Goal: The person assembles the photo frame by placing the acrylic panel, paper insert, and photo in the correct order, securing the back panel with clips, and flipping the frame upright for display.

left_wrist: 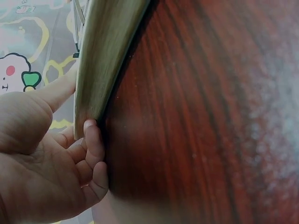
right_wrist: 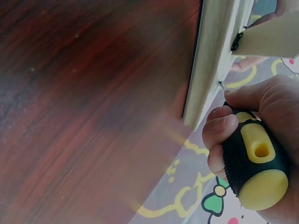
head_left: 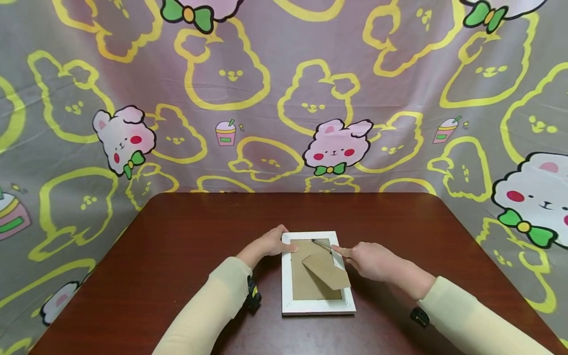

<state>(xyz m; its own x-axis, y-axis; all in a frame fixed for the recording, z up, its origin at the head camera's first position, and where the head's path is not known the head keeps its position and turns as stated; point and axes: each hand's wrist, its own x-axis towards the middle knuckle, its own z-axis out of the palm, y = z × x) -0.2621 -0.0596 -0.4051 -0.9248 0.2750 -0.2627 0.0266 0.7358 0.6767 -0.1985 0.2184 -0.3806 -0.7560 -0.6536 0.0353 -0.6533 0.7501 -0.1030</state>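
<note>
Cream sleeves (head_left: pixel 204 305) lead to a white rectangular frame (head_left: pixel 287 281) lying on the near side of a glossy, red-brown, wood-grained counter (head_left: pixel 199 222).
Its flat brown backing board (head_left: pixel 298 283) bears an angular flap (head_left: pixel 329 274) slanting near and right. Left hand (head_left: pixel 271 242) grips the far left corner, thumb on top; right hand (head_left: pixel 377 260) wraps a black-and-yellow screwdriver (right_wrist: pixel 256 135) with ribbed handle, one finger stretched forward, the thin shaft slanting over the board's far end.
</note>
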